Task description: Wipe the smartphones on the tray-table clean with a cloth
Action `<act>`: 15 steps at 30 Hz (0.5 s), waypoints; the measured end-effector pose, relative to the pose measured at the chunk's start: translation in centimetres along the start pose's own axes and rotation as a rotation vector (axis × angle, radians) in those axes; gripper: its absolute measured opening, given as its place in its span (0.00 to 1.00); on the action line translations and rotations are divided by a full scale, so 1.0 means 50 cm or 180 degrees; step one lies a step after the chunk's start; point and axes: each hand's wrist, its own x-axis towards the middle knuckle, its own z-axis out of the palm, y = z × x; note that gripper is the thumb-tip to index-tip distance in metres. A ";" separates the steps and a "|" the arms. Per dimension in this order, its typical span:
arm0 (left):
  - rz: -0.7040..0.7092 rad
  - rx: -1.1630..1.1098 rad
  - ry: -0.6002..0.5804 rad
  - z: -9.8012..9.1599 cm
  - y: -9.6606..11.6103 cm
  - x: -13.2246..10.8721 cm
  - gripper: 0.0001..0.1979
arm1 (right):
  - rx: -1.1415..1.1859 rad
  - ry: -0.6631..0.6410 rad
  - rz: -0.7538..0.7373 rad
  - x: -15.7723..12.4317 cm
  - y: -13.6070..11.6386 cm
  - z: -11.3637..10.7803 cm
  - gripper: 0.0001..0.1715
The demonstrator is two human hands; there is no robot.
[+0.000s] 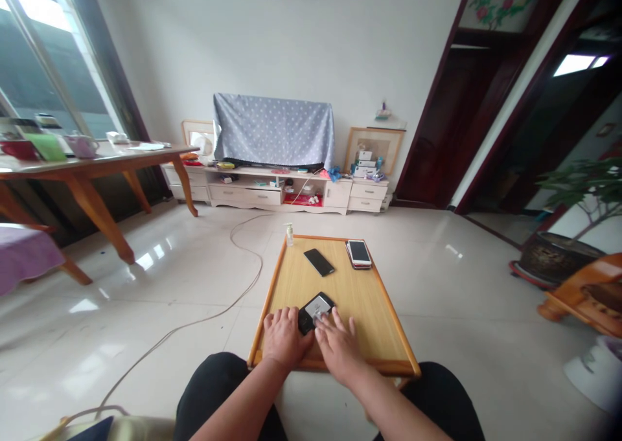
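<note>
A dark phone (317, 304) with a pale grey area on its upturned face lies tilted on the small wooden table, near its front edge. My left hand (284, 339) rests at the phone's left side, its thumb against the lower edge and its fingers curled on the tabletop. My right hand (339, 346) reaches over the lower right of the phone. Under its fingertips is a small pale, blurred thing, too indistinct to name; the outer fingers are spread. Beyond lies a second black phone (319, 262), face up.
On the wooden table (383, 327), a stack of phones (359, 253) lies at the far right and a clear pump bottle (290, 235) stands at the far left corner. A cable (214, 315) runs across the floor at left. Ahead is a low white cabinet (243, 195).
</note>
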 end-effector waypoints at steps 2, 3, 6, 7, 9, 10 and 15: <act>0.0024 0.0000 0.0021 0.004 -0.001 -0.002 0.25 | 0.0089 -0.0064 -0.0164 -0.013 -0.006 0.002 0.33; 0.0025 0.0017 0.0031 0.005 0.000 -0.003 0.25 | 0.0094 -0.0062 -0.0142 -0.014 -0.004 -0.002 0.33; 0.0008 0.0087 0.0076 0.009 0.002 -0.006 0.27 | 0.0007 0.0065 0.0242 -0.002 0.008 -0.024 0.34; 0.0009 0.0094 0.0087 0.010 0.002 -0.006 0.27 | -0.0015 0.0094 0.0340 0.002 0.009 -0.030 0.35; 0.0016 0.0074 0.0095 0.014 0.000 -0.007 0.28 | 0.0024 0.0010 0.0239 0.005 0.002 -0.032 0.36; 0.0024 0.0060 0.0089 0.015 -0.002 -0.007 0.28 | 0.0080 -0.0074 0.0052 0.005 -0.006 -0.030 0.35; 0.0051 0.0040 0.0114 0.019 -0.010 -0.007 0.28 | 0.0131 -0.0285 -0.0437 0.027 -0.026 -0.030 0.34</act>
